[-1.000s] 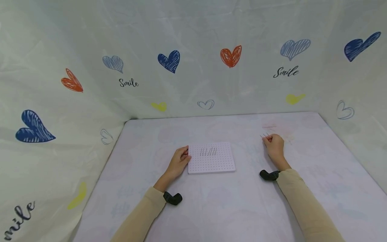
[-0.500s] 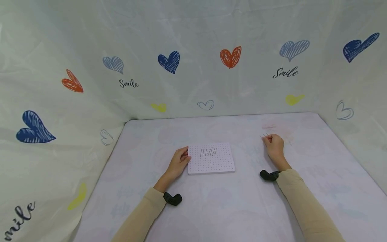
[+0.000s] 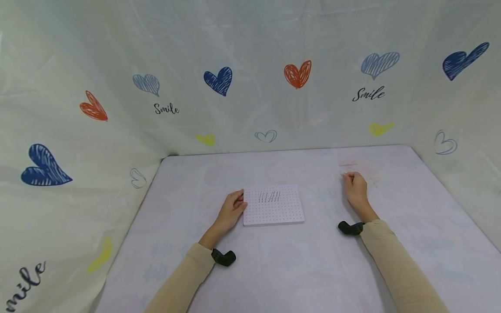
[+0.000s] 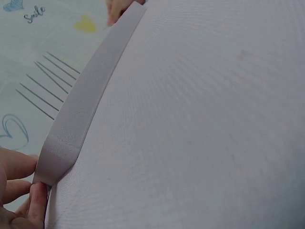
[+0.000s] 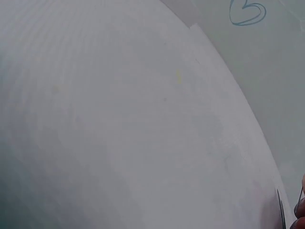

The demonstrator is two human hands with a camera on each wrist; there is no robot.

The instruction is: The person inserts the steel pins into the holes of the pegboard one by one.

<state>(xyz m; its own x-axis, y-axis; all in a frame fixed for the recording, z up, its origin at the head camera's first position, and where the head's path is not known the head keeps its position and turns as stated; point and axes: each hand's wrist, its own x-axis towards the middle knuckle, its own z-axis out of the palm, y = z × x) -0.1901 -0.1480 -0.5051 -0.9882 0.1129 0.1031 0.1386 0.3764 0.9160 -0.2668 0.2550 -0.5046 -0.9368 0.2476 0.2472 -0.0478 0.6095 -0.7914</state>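
A pale lilac pegboard point(image 3: 274, 215) lies on the table with several thin dark metal pins point(image 3: 270, 197) standing in its holes, some leaning. In the left wrist view the pins point(image 4: 45, 95) stick out beyond the board's thick side point(image 4: 90, 81). My left hand point(image 3: 232, 209) grips the board's left edge between thumb and fingers. Off to the right of the board, my right hand point(image 3: 355, 188) is low over the table, thumb and fingertips pinching a thin metal pin point(image 5: 299, 199). Beside those fingers a second dark pin point(image 5: 281, 210) shows in the right wrist view.
The table point(image 3: 289, 269) wears a pale printed cloth, with reddish marks point(image 3: 349, 164) beyond my right hand. A white curtain point(image 3: 250, 108) with hearts and lettering stands behind and at both sides. A black wrist device point(image 3: 351, 228) sits on each arm.
My right hand has shifted slightly, and the pins that jutted left of its fingertips now barely show. The left hand and the board stay in place.
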